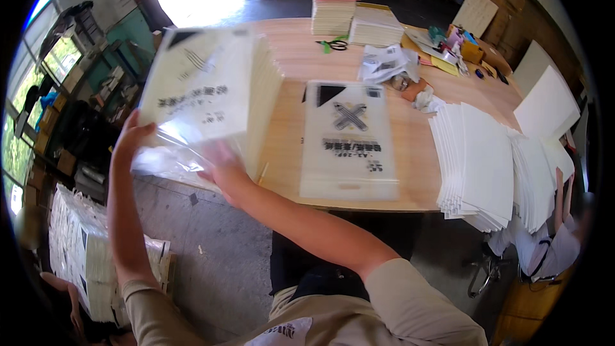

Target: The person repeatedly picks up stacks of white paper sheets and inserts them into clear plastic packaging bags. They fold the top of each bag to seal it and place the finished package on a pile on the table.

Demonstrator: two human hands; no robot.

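Note:
At the left end of the table stands a tall stack of paper packs [266, 99] in clear plastic bags. On or just above its top lies a white paper pack [214, 77] with black print and a dark corner. My left hand [132, 136] grips the left edge of its bag, thumb in front, other fingers mostly hidden. My right hand [225, 170] is at the loose, shiny lower end of the bag, its fingers smeared by motion. Flat on the table to the right is another printed pack [349, 147] with a handle slot.
White paper sheets [477, 160] lie fanned at the table's right, near another person's arm [564, 198]. Scissors [333, 44], crumpled plastic [387, 64] and a pink-topped stack [333, 0] sit farther back. A wrapped pallet load [96, 263] stands on the floor at left.

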